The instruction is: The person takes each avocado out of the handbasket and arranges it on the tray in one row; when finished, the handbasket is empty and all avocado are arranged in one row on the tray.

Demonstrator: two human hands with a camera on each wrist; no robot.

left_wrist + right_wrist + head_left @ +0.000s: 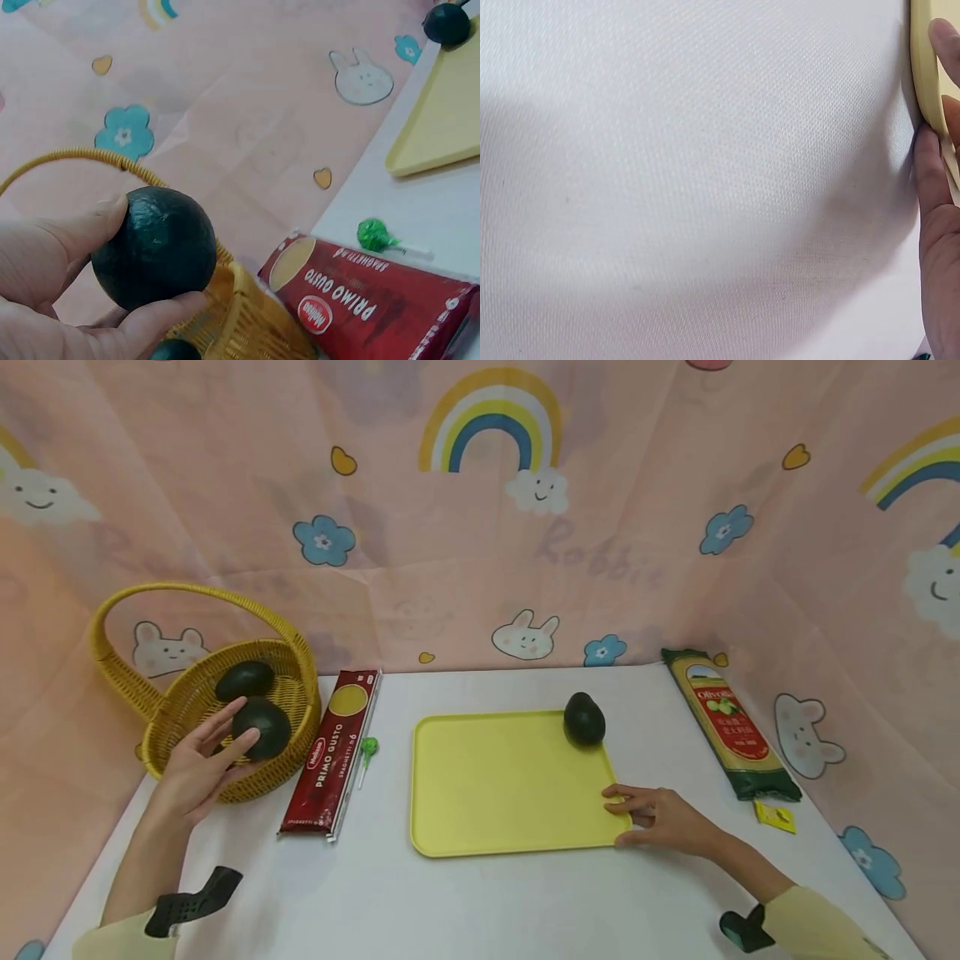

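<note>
My left hand point(197, 768) grips a dark green avocado point(264, 728) between thumb and fingers, over the yellow wicker basket point(288, 768). In the left wrist view the avocado point(156, 247) hides part of the basket's handle. Another avocado point(244, 680) lies inside the basket. At the near right corner of the yellow tray point(510, 785), my right hand point(663, 820) pinches the rim, with the thumb outside and the fingers over the edge. A third avocado point(584, 719) sits across the tray's far right corner.
Beside the basket lies a red spaghetti pack point(332, 756), and a green lollipop point(367, 752) is just right of it. Far right on the white table point(465, 910) lie a green and red pack point(729, 722) and a small yellow packet point(775, 816). Patterned pink cloth point(450, 568) surrounds the table.
</note>
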